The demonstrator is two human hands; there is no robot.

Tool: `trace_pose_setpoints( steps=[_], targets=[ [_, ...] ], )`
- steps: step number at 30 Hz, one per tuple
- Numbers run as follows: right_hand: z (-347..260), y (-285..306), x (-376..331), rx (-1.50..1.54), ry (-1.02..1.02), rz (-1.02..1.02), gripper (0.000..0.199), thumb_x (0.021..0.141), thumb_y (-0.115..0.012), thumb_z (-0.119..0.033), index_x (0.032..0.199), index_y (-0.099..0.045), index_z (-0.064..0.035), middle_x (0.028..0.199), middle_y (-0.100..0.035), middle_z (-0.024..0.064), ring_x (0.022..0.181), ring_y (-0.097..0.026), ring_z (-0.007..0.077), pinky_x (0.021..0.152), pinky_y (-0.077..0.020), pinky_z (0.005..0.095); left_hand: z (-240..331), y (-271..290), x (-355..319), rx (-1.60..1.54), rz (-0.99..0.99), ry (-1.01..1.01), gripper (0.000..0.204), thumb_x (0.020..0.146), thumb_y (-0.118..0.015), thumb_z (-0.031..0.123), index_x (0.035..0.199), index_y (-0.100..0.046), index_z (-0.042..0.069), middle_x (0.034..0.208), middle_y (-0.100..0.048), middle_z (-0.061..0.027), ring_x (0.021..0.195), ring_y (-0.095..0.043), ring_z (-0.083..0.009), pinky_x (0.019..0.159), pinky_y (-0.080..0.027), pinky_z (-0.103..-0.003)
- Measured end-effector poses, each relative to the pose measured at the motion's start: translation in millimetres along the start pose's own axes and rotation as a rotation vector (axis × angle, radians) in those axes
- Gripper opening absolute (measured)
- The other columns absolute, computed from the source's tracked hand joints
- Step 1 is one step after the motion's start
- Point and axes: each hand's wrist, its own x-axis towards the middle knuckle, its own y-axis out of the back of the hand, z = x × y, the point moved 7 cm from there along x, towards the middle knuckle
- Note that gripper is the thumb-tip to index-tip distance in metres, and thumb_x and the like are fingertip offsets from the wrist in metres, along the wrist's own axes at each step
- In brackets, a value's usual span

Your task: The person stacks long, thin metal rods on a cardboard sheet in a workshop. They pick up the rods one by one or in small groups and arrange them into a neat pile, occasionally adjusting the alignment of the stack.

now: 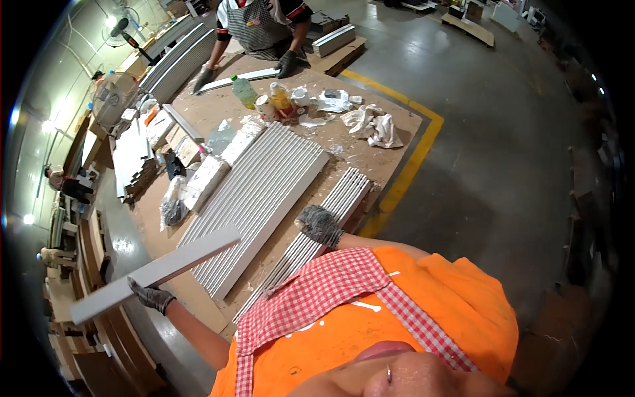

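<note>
My left hand (152,296), in a dark glove, grips a long pale grey strip (159,270) from below, near its outer end. That strip is raised and tilted, and its far end overlaps the corner of a wide stack of white strips (258,198) on the table. On the right, my right hand (320,226) wears a grey speckled glove and lies over a narrower row of strips (301,248) close to my body. Its fingers are curled and closed; what they hold, if anything, is hidden.
Beyond the stack stand a green bottle (244,91), a yellow bottle (282,100) and paper cups on the brown tabletop (360,155). A crumpled white cloth (374,126) lies right. Across the table, a co-worker's gloved hands hold a strip (239,79). Yellow floor line (413,162) runs beside.
</note>
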Motion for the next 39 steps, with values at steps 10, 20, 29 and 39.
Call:
trace_pose_setpoints(
  steps=[10, 20, 29, 39],
  targets=[
    [-10, 4, 1, -0.071, 0.013, -0.020, 0.035, 0.090, -0.056, -0.035, 0.093, -0.069, -0.0020, 0.090, -0.066, 0.0195, 0.088, -0.062, 0.0380, 0.083, -0.0483, 0.0478, -175, 55, -97, -0.315, 0.102, 0.640, 0.052, 0.089, -0.063, 0.048, 0.117, -0.063, 0.004, 0.114, -0.069, -0.0123, 0.101, -0.067, -0.0298, 0.090, -0.055, -0.041],
    [-5, -1, 3, -0.086, -0.034, -0.090, 0.029, 0.090, -0.058, -0.028, 0.092, -0.070, -0.0013, 0.088, -0.066, 0.0218, 0.087, -0.062, 0.0389, 0.082, -0.0486, 0.0488, -182, 5, -187, -0.221, 0.138, 0.656, 0.060, 0.083, -0.073, 0.043, 0.130, -0.055, 0.011, 0.129, -0.055, -0.0086, 0.112, -0.052, -0.0243, 0.096, -0.044, -0.043],
    [-18, 19, 5, -0.001, -0.017, 0.077, 0.026, 0.094, -0.057, -0.022, 0.075, -0.062, -0.0041, 0.072, -0.057, 0.0164, 0.069, -0.053, 0.0334, 0.069, -0.0455, 0.0462, -198, -26, -263, -0.075, 0.021, 0.995, 0.053, 0.083, -0.072, 0.035, 0.127, -0.055, 0.010, 0.122, -0.060, -0.0143, 0.111, -0.057, -0.0317, 0.098, -0.045, -0.053],
    [-11, 17, -5, -0.111, -0.059, 0.101, 0.023, 0.087, -0.066, -0.024, 0.104, -0.067, -0.0080, 0.090, -0.059, 0.0118, 0.084, -0.057, 0.0320, 0.078, -0.0446, 0.0452, -225, -45, -316, -0.029, 0.080, 1.294, 0.061, 0.093, -0.062, 0.032, 0.144, -0.037, 0.007, 0.151, -0.037, -0.0175, 0.135, -0.041, -0.0363, 0.110, -0.040, -0.059]
  ],
)
